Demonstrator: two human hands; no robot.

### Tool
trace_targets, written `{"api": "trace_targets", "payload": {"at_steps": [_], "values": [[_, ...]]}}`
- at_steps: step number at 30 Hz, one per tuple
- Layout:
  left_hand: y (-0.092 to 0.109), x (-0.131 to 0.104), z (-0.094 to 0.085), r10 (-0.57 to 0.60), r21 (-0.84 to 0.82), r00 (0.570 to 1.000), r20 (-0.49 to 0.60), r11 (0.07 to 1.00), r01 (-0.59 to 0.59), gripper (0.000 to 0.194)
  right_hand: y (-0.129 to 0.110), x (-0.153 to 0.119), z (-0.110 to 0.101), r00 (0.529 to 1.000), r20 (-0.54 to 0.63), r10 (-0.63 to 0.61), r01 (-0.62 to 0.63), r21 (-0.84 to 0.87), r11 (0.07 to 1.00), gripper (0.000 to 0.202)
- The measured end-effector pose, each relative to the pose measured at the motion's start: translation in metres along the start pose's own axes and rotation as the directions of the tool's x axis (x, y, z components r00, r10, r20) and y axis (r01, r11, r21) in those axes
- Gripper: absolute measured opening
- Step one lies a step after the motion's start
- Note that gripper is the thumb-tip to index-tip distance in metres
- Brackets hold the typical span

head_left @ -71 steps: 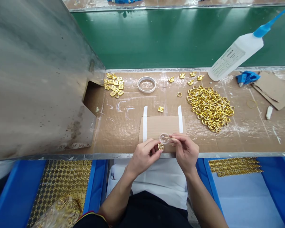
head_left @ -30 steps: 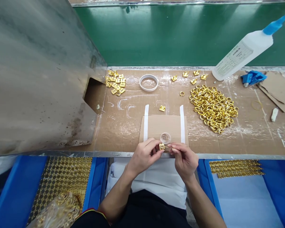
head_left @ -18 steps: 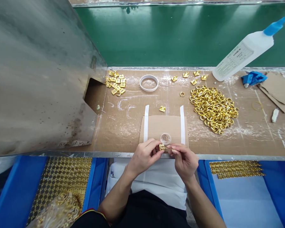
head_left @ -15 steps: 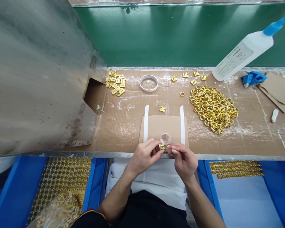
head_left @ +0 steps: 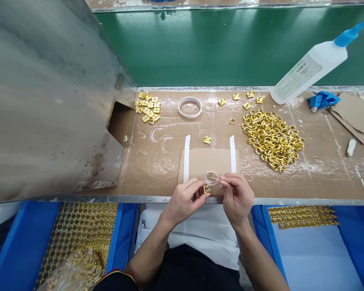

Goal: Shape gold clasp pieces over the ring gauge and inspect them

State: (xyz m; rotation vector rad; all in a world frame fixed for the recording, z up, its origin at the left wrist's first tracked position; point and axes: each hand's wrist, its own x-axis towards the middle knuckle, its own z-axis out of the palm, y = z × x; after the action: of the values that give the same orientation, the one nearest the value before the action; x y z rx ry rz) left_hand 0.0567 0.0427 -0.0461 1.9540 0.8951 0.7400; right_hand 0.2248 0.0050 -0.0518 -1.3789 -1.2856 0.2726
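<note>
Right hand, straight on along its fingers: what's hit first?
Probably the small clear cup, just beyond the fingertips of the right hand; their relative heights are hard to judge.

- The thin stick (head_left: 216,179) has swung away from the gold piece (head_left: 206,189), which is at the near side of the clear cup (head_left: 211,184); its tip is now at the cup, over it or inside, hard to tell which.
- The right hand's (head_left: 239,199) fingertips, half a second ago to the cup's near right, have shifted forward, level with its right side.
</note>
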Motion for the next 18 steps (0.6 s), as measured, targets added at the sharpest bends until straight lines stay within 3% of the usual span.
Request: {"api": "trace_targets", "payload": {"at_steps": [11,18], "values": [[0.001,0.001,-0.001,-0.016,-0.009,1.000,0.015,1.000,0.016,0.017,-0.001,0.003,0.001,0.998,0.059,-0.003,0.006,-0.052,0.999,0.013],[0.000,0.001,-0.001,0.007,0.012,1.000,0.014,1.000,-0.007,0.017,0.003,-0.007,0.000,0.989,-0.030,0.148,-0.142,0.141,0.980,0.010]]}}
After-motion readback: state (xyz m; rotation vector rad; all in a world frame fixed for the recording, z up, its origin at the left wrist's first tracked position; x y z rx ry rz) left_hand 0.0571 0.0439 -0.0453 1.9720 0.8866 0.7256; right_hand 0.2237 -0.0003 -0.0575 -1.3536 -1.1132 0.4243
